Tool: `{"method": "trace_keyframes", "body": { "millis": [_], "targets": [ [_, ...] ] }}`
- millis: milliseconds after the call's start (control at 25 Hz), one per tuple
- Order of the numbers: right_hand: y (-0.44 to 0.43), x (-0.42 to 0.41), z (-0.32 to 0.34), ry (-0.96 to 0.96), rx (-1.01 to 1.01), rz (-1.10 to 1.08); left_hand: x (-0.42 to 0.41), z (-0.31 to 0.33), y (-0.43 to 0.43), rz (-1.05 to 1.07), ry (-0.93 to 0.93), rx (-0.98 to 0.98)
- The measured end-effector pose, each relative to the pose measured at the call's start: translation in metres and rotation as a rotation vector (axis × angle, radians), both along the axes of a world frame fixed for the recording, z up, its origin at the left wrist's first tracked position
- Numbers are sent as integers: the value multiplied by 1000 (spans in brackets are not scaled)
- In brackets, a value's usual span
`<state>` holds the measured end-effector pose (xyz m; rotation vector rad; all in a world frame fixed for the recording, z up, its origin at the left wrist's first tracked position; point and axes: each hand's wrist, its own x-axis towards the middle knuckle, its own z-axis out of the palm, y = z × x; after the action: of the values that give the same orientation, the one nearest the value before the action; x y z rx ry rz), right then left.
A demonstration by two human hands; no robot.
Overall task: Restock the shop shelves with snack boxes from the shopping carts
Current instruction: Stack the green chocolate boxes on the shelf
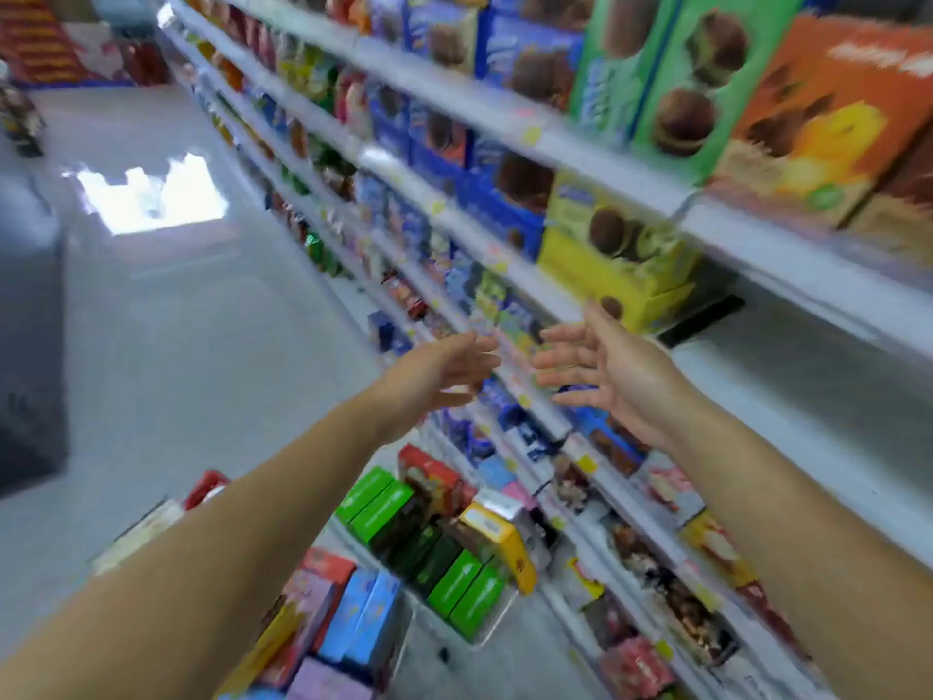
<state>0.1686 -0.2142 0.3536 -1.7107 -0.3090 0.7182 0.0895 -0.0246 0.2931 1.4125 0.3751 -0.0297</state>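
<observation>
Bottom edge, nearest: blue and red snack boxes, packed upright, plenty of them. Just beyond: second cart, crowded with green boxes and one yellow box tilted among them. Judged from that, well short of done, with both loads looking full.

Above the carts: two bare forearms stretched forward. Left hand flat, fingers straight and loosely spread, nothing in it. Right hand likewise empty, palm turned inward toward the left, fingers fanned. Apart from each other, palms roughly facing, touching no box and no shelf. Probably poised between boxes; whether headed down to the carts or in toward the shelving, cannot tell.

Behind the hands: shelves running away on the right, mostly faced up. Yellow cookie cartons on the middle level, with a bare stretch of shelf to their right, a likely spot to fill. One level up: tall green cartons beside an orange carton.

Farther off: more stocked rows along the pale aisle floor, too blurred for labels.
</observation>
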Motion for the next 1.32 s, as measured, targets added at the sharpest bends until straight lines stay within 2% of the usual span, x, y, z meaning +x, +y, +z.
{"method": "trace_keyframes", "body": {
  "millis": [280, 480, 680, 840, 960, 1120, 1240, 1320],
  "targets": [
    [114, 7, -180, 119, -387, 314, -59, -132, 73, 328, 344, -61],
    [163, 23, -297, -35, -559, 542, -59, -207, 91, 556, 491, -121],
    [201, 41, -389, -195, -676, 837, -47, -276, 88, 740, 597, -117],
    [220, 45, -433, -278, -735, 958, -46, -319, 86, 837, 661, -155],
    [224, 41, -453, -411, -781, 1052, -48, -342, 82, 884, 683, -191],
    [214, 38, -467, -545, -757, 1053, -50, -352, 72, 916, 665, -239],
    [207, 49, -462, -484, -683, 1052, -51, -352, 70, 928, 640, -274],
    [202, 61, -447, -370, -633, 1022, -56, -351, 71, 863, 635, -235]
  ]
}}
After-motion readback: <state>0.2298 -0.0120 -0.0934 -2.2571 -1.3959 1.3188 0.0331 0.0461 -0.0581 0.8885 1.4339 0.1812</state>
